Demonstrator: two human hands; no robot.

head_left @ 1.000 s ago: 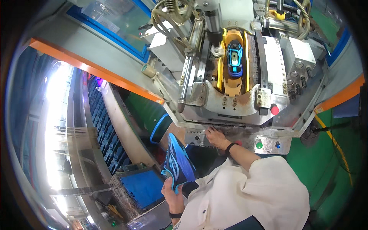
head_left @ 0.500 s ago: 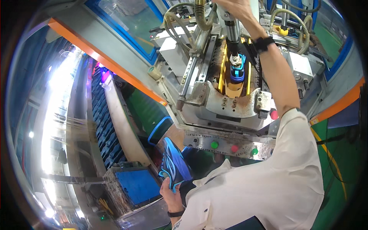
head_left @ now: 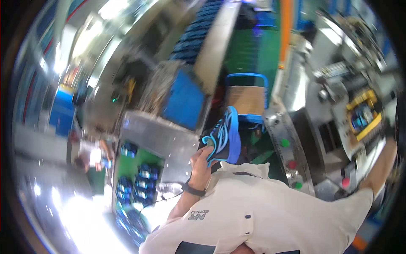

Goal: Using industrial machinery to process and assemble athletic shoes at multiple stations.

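Observation:
My left hand [head_left: 200, 167] is closed around the collar of a black and blue sneaker [head_left: 227, 137] with light-blue trim. The shoe points away from me, with its blue sole side to the right. At the far right, my right forearm [head_left: 380, 167] reaches toward the machine [head_left: 315, 139]; the hand beyond the wrist is lost in blur and the dark rim. Close to that wrist, another blue and black shoe [head_left: 363, 117] sits between yellow clamping parts [head_left: 370, 132] in the machine.
Several shoes [head_left: 146, 184] lie on a green surface at left, beside a metal table [head_left: 163, 135]. A blue-panelled box [head_left: 184, 101] stands behind it. Beyond the held shoe is a blue-framed cart [head_left: 246, 100]. A button panel [head_left: 289, 152] edges the machine. Another person [head_left: 91, 154] is blurred at far left.
My view has swung left, so the machine now lies at the right rim. The sneaker stays in my left hand. My right arm still reaches to the machine, its hand no longer clear.

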